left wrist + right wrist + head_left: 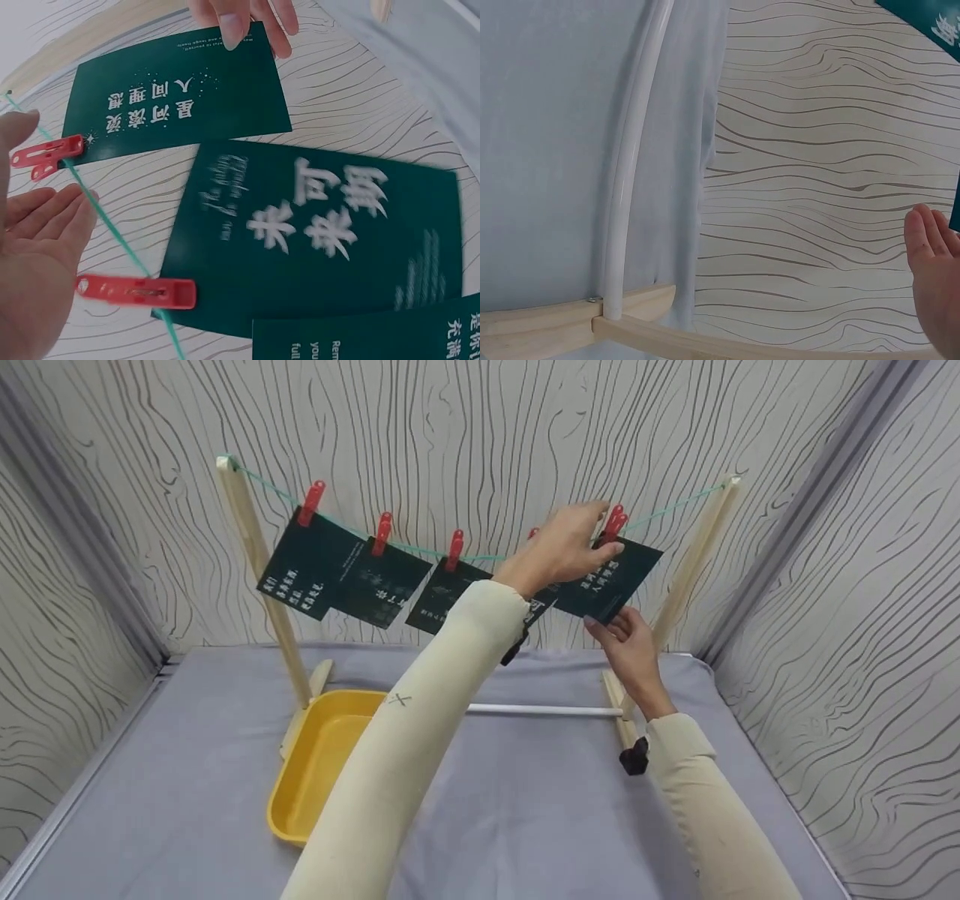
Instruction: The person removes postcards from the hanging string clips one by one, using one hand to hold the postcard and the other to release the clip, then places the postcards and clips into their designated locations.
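Observation:
A dark green card [626, 574] with white lettering hangs from the green cord [679, 502] by a red clip [615, 521]; another red clip sits close against it. Around these clips my left hand [566, 544] has its thumb and fingers spread apart, with a gap between them in the left wrist view. At the card's lower edge, my right hand [634, 649] pinches a corner, thumb [232, 28] on the printed face and fingers behind. The neighbouring card [322, 232] hangs from its own red clip [139, 291], partly hidden by my left arm in the head view.
More clipped cards [311, 562] hang to the left. Wooden posts [259, 562] carry the cord at both ends, joined low down by a white rod [544, 710]. A yellow basin [281, 810] stands on the cloth-covered table [525, 810], partly behind my left sleeve.

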{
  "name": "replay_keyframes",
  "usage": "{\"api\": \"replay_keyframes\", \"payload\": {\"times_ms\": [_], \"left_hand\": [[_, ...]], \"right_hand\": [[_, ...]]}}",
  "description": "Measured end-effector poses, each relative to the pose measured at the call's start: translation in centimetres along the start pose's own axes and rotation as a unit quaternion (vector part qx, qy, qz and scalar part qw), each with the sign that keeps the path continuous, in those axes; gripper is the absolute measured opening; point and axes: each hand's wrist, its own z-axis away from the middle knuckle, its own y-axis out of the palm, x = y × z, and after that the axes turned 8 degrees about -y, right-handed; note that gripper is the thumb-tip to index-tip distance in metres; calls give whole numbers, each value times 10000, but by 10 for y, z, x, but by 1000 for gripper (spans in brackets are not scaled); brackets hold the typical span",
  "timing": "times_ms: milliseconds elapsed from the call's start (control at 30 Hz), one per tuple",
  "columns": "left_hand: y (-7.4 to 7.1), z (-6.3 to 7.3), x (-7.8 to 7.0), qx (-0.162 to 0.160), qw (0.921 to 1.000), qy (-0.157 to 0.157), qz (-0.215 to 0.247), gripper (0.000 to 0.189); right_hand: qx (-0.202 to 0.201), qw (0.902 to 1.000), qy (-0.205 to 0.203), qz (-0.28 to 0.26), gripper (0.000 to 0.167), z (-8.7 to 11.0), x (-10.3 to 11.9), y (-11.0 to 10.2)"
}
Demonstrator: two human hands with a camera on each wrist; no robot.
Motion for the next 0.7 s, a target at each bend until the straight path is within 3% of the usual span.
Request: {"api": "replay_keyframes", "payload": {"times_ms": [200, 400, 700], "left_hand": [[3, -2, -3, -31, 9999, -3, 146, 68], [6, -2, -4, -21, 9978, 45, 658, 68], [6, 0, -6, -173, 9842, -326, 1730, 65]], "right_hand": [[-13, 10000, 47, -53, 64, -1, 1, -2], [-103, 9997, 27, -204, 65, -2, 2, -2], [-204, 9992, -46, -327, 57, -2, 8, 0]]}}
